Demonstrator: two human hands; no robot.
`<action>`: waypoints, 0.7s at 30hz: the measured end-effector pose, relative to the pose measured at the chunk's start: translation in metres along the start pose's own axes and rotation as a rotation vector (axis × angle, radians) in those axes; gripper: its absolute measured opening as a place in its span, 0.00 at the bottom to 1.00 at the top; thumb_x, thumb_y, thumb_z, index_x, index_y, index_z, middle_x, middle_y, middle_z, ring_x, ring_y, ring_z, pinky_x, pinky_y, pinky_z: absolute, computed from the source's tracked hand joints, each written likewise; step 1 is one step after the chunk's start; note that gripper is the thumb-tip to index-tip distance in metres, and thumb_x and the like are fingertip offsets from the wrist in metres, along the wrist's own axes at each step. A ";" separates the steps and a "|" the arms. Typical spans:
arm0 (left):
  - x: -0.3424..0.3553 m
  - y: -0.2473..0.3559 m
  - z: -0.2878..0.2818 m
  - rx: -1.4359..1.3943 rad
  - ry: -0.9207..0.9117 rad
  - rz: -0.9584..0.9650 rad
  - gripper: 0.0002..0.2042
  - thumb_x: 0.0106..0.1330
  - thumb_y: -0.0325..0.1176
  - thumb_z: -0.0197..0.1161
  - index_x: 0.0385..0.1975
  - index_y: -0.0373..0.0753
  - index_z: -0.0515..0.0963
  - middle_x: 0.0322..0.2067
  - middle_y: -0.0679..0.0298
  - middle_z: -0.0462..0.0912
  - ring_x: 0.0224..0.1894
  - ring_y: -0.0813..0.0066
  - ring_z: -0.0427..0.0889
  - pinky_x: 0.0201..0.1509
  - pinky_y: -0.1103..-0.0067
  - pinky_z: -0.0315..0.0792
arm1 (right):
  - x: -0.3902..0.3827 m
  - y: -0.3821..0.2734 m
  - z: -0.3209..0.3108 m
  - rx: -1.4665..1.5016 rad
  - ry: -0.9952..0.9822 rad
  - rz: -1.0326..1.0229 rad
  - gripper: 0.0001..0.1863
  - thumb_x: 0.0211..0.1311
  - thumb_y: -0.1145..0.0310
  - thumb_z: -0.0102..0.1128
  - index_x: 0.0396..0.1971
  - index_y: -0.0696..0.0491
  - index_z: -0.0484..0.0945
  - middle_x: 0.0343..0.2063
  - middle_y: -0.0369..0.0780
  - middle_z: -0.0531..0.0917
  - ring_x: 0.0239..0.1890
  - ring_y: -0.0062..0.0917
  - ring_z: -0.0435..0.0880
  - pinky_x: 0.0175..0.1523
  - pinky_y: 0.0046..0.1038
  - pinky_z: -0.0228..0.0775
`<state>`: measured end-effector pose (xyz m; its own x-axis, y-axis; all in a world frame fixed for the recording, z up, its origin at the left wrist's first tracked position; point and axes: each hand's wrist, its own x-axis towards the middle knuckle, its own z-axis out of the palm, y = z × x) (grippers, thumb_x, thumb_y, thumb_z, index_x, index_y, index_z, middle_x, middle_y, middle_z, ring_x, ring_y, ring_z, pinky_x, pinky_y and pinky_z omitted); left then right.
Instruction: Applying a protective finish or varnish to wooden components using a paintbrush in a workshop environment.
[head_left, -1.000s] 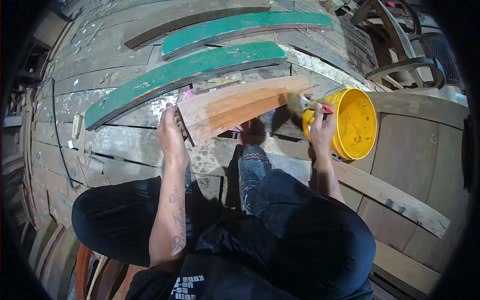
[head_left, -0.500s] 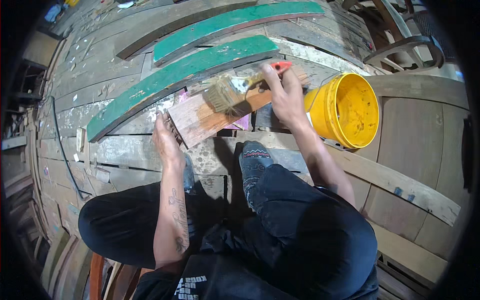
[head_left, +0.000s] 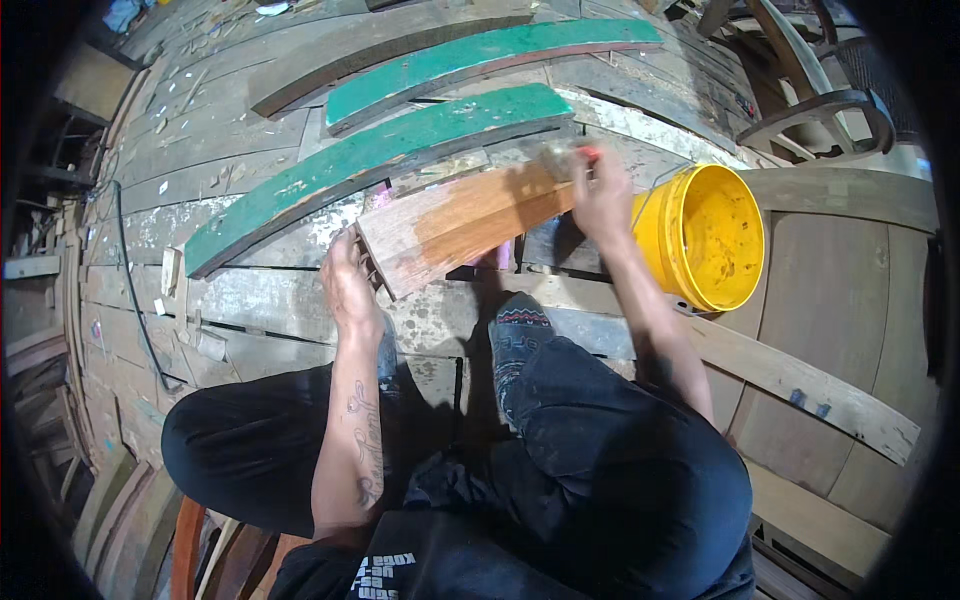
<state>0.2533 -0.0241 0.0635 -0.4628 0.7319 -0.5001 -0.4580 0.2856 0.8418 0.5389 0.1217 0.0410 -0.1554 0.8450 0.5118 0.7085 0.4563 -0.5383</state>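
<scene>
A wooden board (head_left: 480, 218) slants in front of me, rising to the right. Most of its face looks wet and orange-brown, while the left end is paler and dry-looking. My left hand (head_left: 350, 285) grips that pale end, its fingers partly hidden behind the edge. At the far right end, my right hand (head_left: 603, 205) is closed around a paintbrush (head_left: 562, 160) with a red-tipped handle. Motion blurs both the brush and the fingers, and the bristles appear to be against the board. Just right of this hand stands a yellow bucket (head_left: 722, 240), its open mouth turned toward me.
Beyond the board lie two curved green-painted pieces (head_left: 400, 150) and a bare brown one (head_left: 390, 62). A pale plank (head_left: 800, 385) runs along the lower right. My socked foot (head_left: 520, 340) rests on the worn plank floor (head_left: 270, 310). A dark cable (head_left: 130, 290) lies at left.
My right hand has swept the brush rightward, from the board's left half to its far end. More of the face is now wet and darker. My left hand keeps its hold.
</scene>
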 end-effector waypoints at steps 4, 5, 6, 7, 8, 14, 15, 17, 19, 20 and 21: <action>0.000 -0.002 -0.006 -0.055 0.007 0.012 0.33 0.70 0.55 0.48 0.63 0.30 0.64 0.64 0.46 0.64 0.68 0.55 0.61 0.70 0.61 0.58 | 0.002 -0.092 -0.001 0.188 -0.156 -0.202 0.09 0.62 0.70 0.64 0.39 0.56 0.77 0.33 0.44 0.80 0.32 0.40 0.83 0.36 0.37 0.75; 0.002 -0.003 -0.006 -0.061 -0.003 -0.011 0.35 0.71 0.58 0.46 0.63 0.30 0.64 0.64 0.44 0.64 0.68 0.54 0.62 0.69 0.61 0.59 | 0.005 -0.104 -0.003 0.190 -0.151 -0.199 0.09 0.62 0.70 0.64 0.39 0.56 0.77 0.33 0.44 0.80 0.32 0.40 0.83 0.36 0.37 0.75; 0.003 -0.004 -0.007 -0.057 -0.003 -0.008 0.35 0.71 0.58 0.46 0.63 0.30 0.64 0.64 0.44 0.64 0.68 0.54 0.62 0.69 0.61 0.59 | 0.008 -0.115 -0.005 0.309 -0.127 -0.182 0.09 0.63 0.70 0.64 0.39 0.57 0.77 0.33 0.44 0.81 0.31 0.37 0.83 0.36 0.34 0.75; 0.002 -0.003 -0.007 -0.085 0.010 -0.013 0.36 0.70 0.60 0.44 0.63 0.30 0.63 0.64 0.42 0.63 0.67 0.53 0.62 0.69 0.60 0.59 | 0.012 -0.129 -0.007 0.434 -0.102 -0.169 0.09 0.63 0.71 0.63 0.39 0.57 0.76 0.33 0.45 0.81 0.29 0.35 0.83 0.35 0.32 0.75; 0.001 -0.003 -0.006 -0.114 0.023 -0.021 0.38 0.70 0.62 0.42 0.63 0.30 0.62 0.64 0.40 0.62 0.66 0.52 0.63 0.69 0.60 0.59 | 0.013 -0.145 -0.015 0.549 -0.156 0.063 0.08 0.67 0.69 0.61 0.38 0.59 0.77 0.31 0.43 0.82 0.27 0.26 0.82 0.35 0.27 0.73; -0.008 0.004 0.004 -0.112 -0.019 -0.016 0.39 0.70 0.63 0.40 0.64 0.30 0.61 0.65 0.40 0.61 0.66 0.51 0.63 0.69 0.60 0.56 | 0.018 -0.111 -0.003 0.501 -0.067 0.248 0.10 0.72 0.65 0.57 0.39 0.58 0.78 0.26 0.36 0.80 0.30 0.17 0.78 0.35 0.24 0.70; -0.007 0.002 0.001 -0.119 -0.017 -0.022 0.39 0.70 0.63 0.40 0.64 0.30 0.62 0.66 0.40 0.60 0.65 0.52 0.63 0.69 0.60 0.56 | 0.021 -0.108 -0.006 0.388 -0.050 0.241 0.10 0.72 0.65 0.57 0.39 0.58 0.78 0.27 0.36 0.80 0.30 0.17 0.78 0.36 0.23 0.70; -0.006 0.003 -0.005 -0.090 0.006 -0.012 0.40 0.70 0.64 0.39 0.64 0.29 0.64 0.66 0.40 0.60 0.65 0.53 0.64 0.69 0.61 0.57 | 0.022 -0.105 -0.010 0.430 -0.072 0.269 0.12 0.72 0.64 0.56 0.40 0.58 0.78 0.28 0.36 0.81 0.30 0.17 0.78 0.36 0.23 0.70; -0.002 0.002 -0.009 -0.115 -0.057 -0.031 0.40 0.70 0.64 0.37 0.63 0.28 0.65 0.65 0.40 0.63 0.63 0.54 0.67 0.69 0.62 0.57 | 0.021 -0.110 -0.002 0.634 -0.021 0.293 0.13 0.73 0.63 0.56 0.40 0.59 0.78 0.29 0.35 0.81 0.28 0.17 0.77 0.35 0.22 0.70; -0.002 0.001 -0.009 -0.105 -0.030 -0.030 0.40 0.70 0.63 0.36 0.63 0.28 0.65 0.62 0.42 0.67 0.62 0.54 0.68 0.68 0.63 0.58 | 0.020 -0.115 -0.001 0.768 -0.085 0.412 0.13 0.73 0.63 0.56 0.41 0.59 0.77 0.29 0.35 0.80 0.28 0.17 0.77 0.35 0.21 0.70; -0.004 0.000 -0.010 -0.104 -0.029 -0.033 0.40 0.70 0.63 0.36 0.63 0.28 0.65 0.62 0.42 0.67 0.62 0.54 0.68 0.68 0.63 0.58 | 0.018 -0.119 0.000 0.902 -0.149 0.532 0.13 0.73 0.62 0.56 0.41 0.59 0.77 0.29 0.35 0.80 0.28 0.16 0.77 0.35 0.21 0.70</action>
<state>0.2477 -0.0327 0.0633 -0.4246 0.7415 -0.5195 -0.5498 0.2446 0.7986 0.4517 0.0833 0.1140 -0.1013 0.9948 0.0094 -0.0543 0.0039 -0.9985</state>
